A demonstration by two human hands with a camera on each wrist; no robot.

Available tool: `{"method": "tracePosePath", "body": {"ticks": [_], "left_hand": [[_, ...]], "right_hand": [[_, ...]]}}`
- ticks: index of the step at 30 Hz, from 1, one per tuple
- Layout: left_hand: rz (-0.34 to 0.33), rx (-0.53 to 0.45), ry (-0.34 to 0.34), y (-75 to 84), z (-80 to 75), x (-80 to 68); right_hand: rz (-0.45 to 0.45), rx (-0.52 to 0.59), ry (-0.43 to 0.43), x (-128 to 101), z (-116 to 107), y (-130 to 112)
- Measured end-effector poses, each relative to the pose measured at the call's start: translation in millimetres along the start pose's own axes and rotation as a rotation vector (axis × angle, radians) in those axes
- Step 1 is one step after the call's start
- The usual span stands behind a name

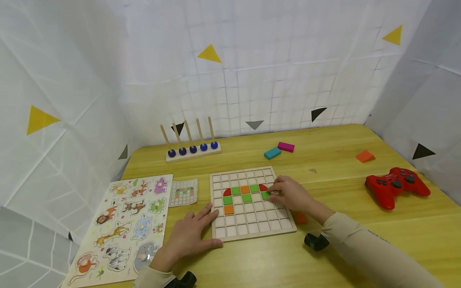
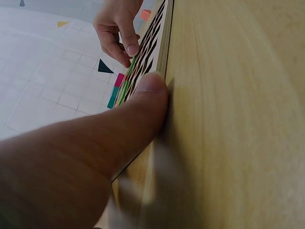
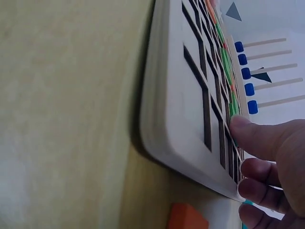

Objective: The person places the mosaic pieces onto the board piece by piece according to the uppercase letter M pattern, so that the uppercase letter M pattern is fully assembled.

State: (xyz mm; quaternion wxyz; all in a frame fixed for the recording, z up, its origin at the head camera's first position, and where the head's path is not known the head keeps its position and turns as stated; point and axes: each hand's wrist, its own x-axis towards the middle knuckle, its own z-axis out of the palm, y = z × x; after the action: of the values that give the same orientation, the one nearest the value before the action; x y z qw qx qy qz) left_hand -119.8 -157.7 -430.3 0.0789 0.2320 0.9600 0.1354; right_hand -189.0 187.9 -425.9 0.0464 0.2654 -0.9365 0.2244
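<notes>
A square wooden grid board (image 1: 253,217) lies on the table, with several green, orange and red tiles in its cells. My right hand (image 1: 292,193) is over its right side, thumb and index fingertips at a green tile (image 1: 265,195) and seeming to pinch it. In the right wrist view the thumb (image 3: 242,125) touches green and the other fingers curl loosely. A red tile (image 1: 263,187) lies just beyond. My left hand (image 1: 189,232) spreads along the left edge, fingertips and thumb resting against the board. An orange piece (image 1: 301,218) lies beside the board under my right wrist.
A patterned card (image 1: 184,193) and an animal puzzle board (image 1: 124,224) lie at left. Behind stands a peg rack (image 1: 194,154) with blue beads. Teal (image 1: 272,153) and magenta (image 1: 286,147) blocks lie at the back; an orange block (image 1: 365,156) and red game controller (image 1: 394,186) at right.
</notes>
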Motion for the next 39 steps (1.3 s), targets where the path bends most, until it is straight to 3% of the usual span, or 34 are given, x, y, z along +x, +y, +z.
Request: {"method": "tracePosePath", "body": {"ticks": [7,16,22,34,39], "left_hand": [[0.002,-0.003,0.001,-0.1,-0.7,-0.6],[0.007,0.006,0.000,0.9,-3.2,0.4],[0.007,0.000,0.002,1.6,-2.3,-0.7],[-0.008,-0.010,-0.012,2.0,-1.1,-2.3],[-0.003,-0.006,-0.008,1.4,-1.4,-1.1]], "right_hand": [[0.011,0.030,0.045,-11,-12,3],[0.120,0.039,-0.105,-70,-36,16],[0.165,-0.025,-0.091,-97,-32,13],[0.121,-0.020,0.008,-108,-28,10],[0.147,-0.023,-0.004,-105,-31,9]]}}
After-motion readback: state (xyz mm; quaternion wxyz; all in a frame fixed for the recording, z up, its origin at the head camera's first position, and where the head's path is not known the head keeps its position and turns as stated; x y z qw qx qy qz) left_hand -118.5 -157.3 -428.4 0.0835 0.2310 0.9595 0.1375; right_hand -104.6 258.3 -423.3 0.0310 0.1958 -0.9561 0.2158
